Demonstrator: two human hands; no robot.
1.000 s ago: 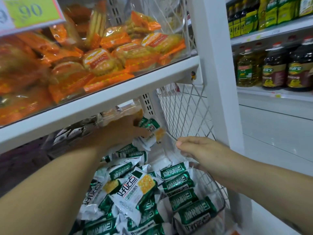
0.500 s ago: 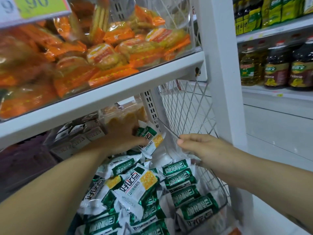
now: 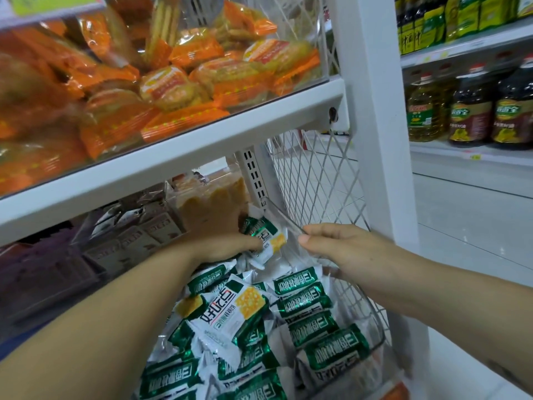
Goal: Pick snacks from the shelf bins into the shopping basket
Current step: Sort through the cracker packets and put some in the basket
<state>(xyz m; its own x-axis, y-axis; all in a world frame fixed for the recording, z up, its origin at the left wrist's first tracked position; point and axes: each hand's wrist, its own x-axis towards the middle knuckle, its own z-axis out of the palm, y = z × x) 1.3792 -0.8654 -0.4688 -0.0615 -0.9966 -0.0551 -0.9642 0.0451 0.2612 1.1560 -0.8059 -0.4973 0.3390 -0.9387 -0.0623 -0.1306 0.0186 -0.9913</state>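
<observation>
While left hand (image 3: 219,246) curls its fingers round a green-white cracker packet (image 3: 272,236) at the back of the clear bin (image 3: 288,223), right hand (image 3: 340,249) pinches the rim. Judged light, crinkly, slippery film; grip mid-body, contents crushable.

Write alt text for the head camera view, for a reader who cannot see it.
A person's left hand grips a green-and-white snack packet at the back of a clear bin heaped with the same packets, while the right hand holds the bin's side edge. Orange packets fill the shelf above; oil bottles stand on shelves to the right.
</observation>
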